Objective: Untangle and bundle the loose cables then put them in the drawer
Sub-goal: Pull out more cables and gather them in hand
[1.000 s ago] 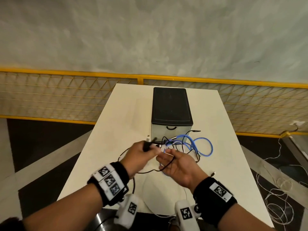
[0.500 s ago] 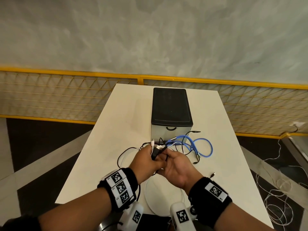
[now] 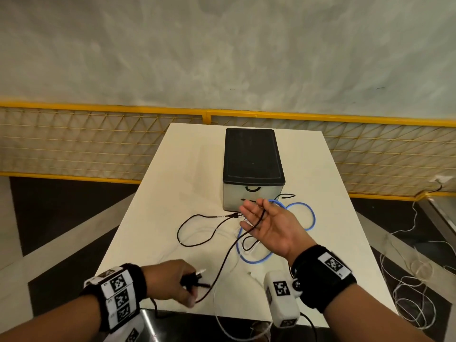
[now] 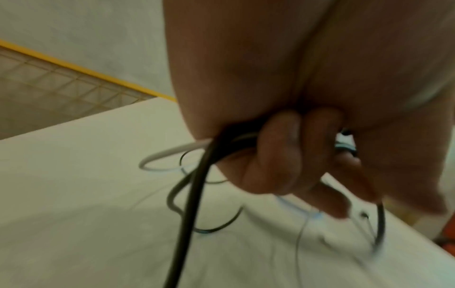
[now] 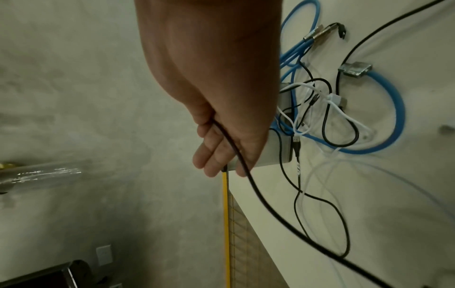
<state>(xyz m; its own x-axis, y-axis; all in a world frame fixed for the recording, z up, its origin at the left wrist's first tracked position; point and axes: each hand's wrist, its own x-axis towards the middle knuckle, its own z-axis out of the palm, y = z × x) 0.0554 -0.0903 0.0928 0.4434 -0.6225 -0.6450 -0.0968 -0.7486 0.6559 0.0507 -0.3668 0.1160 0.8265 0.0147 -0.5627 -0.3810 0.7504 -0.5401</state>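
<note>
A tangle of cables lies on the white table [image 3: 187, 169] in front of a small drawer unit [image 3: 253, 156] with a black top; its drawer is closed. My left hand [image 3: 190, 285] is near the table's front edge, its fingers curled round the plug end of a black cable [image 3: 223, 262] and a white one; the left wrist view shows the same grip [image 4: 283, 155]. The black cable runs taut to my right hand [image 3: 256, 218], held palm up with straight fingers, and lies across them [image 5: 236, 154]. A blue cable [image 3: 311, 218] loops under that hand.
In the right wrist view the knot of blue [image 5: 396, 109], white [image 5: 344, 115] and thin black cables sits against the drawer front. A yellow mesh fence [image 3: 74, 144] runs behind the table. Loose white wire [image 3: 414, 292] lies on the floor at right.
The hands were together at the knot. The left hand has pulled back toward the near edge with the cable ends, and the right hand has opened, the black cable sliding across it.
</note>
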